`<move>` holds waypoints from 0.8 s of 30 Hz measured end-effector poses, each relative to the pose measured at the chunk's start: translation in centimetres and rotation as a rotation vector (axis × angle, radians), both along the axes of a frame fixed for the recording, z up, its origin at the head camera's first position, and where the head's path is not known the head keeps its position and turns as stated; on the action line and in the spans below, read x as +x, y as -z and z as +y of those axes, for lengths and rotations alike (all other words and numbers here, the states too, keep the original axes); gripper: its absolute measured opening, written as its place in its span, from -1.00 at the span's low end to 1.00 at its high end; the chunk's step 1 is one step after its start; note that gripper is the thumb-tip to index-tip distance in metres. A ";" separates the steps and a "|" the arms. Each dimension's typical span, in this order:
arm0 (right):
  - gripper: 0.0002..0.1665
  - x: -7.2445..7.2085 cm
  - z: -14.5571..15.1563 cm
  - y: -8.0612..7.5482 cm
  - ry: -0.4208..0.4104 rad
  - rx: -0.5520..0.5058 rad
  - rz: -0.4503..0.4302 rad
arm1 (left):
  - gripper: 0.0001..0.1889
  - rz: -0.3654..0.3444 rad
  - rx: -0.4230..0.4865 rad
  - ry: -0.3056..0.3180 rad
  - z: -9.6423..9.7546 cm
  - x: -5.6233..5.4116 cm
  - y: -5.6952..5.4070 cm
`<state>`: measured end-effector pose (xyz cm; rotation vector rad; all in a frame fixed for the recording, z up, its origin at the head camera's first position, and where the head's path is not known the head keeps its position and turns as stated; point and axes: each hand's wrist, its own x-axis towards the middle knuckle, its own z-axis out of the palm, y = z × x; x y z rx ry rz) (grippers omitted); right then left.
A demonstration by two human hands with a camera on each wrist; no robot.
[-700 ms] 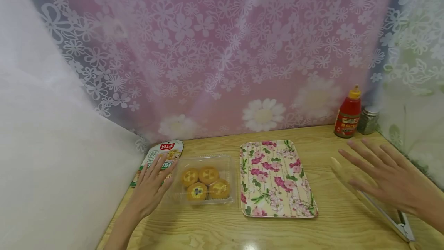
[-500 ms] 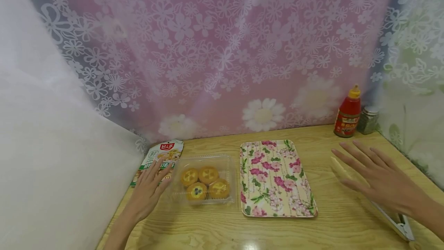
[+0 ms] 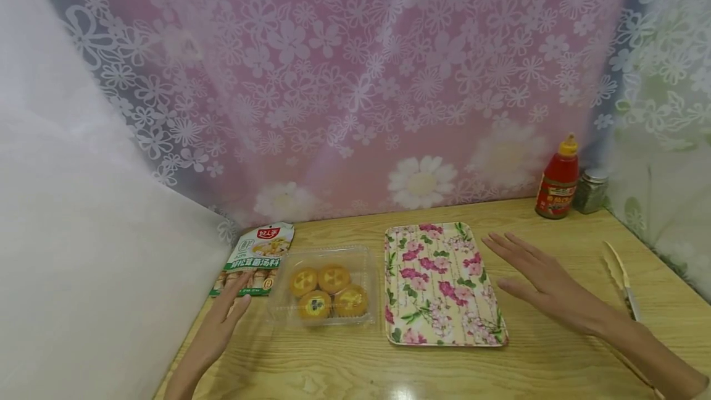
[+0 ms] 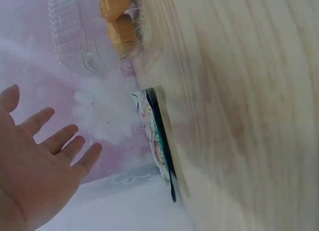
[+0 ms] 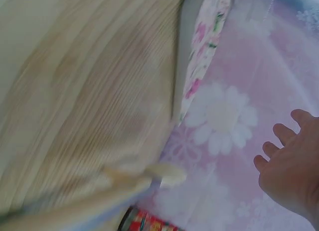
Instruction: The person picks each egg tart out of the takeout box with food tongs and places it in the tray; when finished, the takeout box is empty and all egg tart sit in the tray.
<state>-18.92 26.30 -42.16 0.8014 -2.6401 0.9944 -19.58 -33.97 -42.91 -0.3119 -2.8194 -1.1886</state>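
Observation:
My left hand [image 3: 216, 320] hovers near the front of a white and green food packet [image 3: 261, 252], fingers extended and holding nothing. Just right of it lies a clear plastic clamshell box [image 3: 363, 264] with several round golden pastries [image 3: 334, 279] inside. My right hand [image 3: 547, 289] is raised beside the right edge of a flowered tray [image 3: 439, 289], its fingers straight and apart from the thumb. Behind the right forearm, a pair of tongs [image 3: 624, 283] with pale tips lies on the table, partly hidden by the arm. In the right wrist view the tongs [image 5: 114, 196] appear blurred in the foreground.
A red sauce bottle [image 3: 557, 181] with a yellow cap stands at the back right, beside a small glass jar [image 3: 590, 192] with a metal lid. A flowered pink curtain [image 3: 355, 91] hangs behind the wooden table [image 3: 333, 363], and a white sheet [image 3: 100, 233] borders the left.
My right hand has moved left, from over the tongs to beside the tray, uncovering the tongs' tips. My left hand has drawn back toward me, showing more of the packet.

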 end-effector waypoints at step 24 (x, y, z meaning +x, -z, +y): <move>-0.39 -2.5 -10.6 -0.4 -0.289 -0.470 -0.589 | -0.47 -0.405 0.596 -0.246 0.1 1.6 3.2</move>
